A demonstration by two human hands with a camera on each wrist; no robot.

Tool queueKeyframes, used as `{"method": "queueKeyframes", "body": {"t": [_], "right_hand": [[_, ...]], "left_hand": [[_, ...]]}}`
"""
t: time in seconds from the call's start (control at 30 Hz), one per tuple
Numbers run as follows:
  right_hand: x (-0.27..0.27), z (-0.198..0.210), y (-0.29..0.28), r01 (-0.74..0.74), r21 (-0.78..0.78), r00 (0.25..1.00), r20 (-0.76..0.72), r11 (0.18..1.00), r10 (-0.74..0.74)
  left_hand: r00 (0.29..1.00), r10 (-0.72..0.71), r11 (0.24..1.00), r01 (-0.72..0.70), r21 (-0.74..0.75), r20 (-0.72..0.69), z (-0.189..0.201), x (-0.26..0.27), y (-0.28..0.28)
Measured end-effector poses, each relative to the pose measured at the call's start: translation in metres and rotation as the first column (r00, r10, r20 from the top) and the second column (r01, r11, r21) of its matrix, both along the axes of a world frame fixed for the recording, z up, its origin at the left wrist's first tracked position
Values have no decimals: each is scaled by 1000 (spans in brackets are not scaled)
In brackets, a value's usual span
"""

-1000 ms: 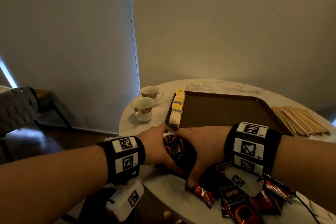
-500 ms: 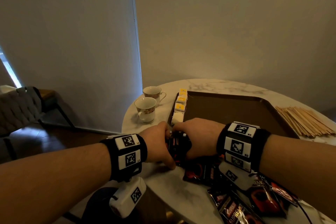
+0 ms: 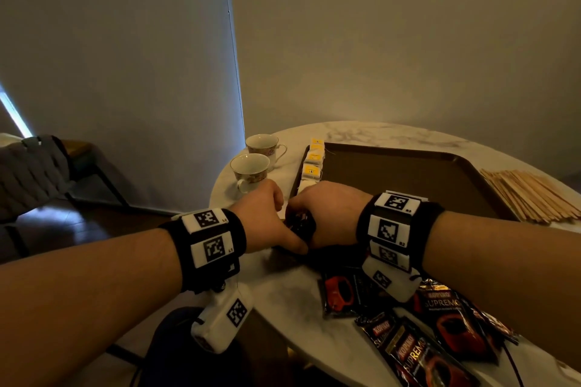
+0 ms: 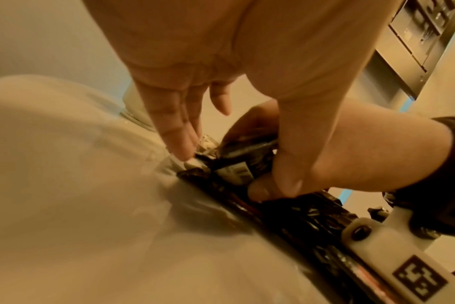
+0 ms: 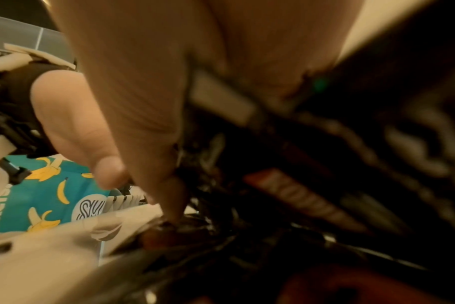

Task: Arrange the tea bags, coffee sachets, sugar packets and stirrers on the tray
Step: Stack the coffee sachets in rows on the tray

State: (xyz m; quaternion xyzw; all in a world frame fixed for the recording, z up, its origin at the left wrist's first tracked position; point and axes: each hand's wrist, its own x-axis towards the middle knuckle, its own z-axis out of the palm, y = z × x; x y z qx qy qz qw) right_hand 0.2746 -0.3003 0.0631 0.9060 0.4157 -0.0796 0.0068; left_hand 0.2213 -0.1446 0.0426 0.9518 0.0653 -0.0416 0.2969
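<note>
The glossy black-and-red coffee sachets (image 3: 440, 320) lying loose on the white marble worktop (image 3: 283, 308) read "KOPIKO" and "SUPREMO". Labels "L1" and "B2" stand on the black wristbands' white square-code tags (image 3: 388, 229).

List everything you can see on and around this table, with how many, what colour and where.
table: one, round white marble top.
tray: one, brown, middle of the table.
tea bags: at least three, white with yellow tags, in a row along the tray's left edge.
cups: two, white with a floral pattern, left of the tray.
stirrers: a pile, pale wood, right of the tray.
loose coffee sachets: several, black and red, near edge of the table.
stack of coffee sachets: black, count hidden, gripped between both hands near the tray's near left corner.
chair: one, dark, far left.
left hand: holds the stack.
right hand: holds the stack.
</note>
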Motion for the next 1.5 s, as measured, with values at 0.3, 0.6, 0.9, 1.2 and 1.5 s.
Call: {"method": "queueKeyframes", "body": {"t": [0.3, 0.6, 0.9, 1.2, 1.5], "right_hand": [[2, 0, -6, 6, 186, 1000, 10, 983, -8], [-3, 3, -8, -83, 311, 996, 40, 947, 74], [8, 3, -14, 82, 526, 997, -43, 847, -70], [15, -1, -7, 55, 275, 996, -83, 960, -34], [19, 1, -13, 138, 502, 990, -69, 854, -120]], "left_hand": [[999, 38, 995, -36, 96, -14, -6, 5, 8], [1000, 7, 999, -6, 46, -10, 0, 15, 10], [998, 62, 979, -59, -197, 6, -3, 20, 15], [997, 82, 970, -83, -226, -17, -7, 24, 12], [943, 133, 978, -74, -197, 306, 13, 7, 12]]}}
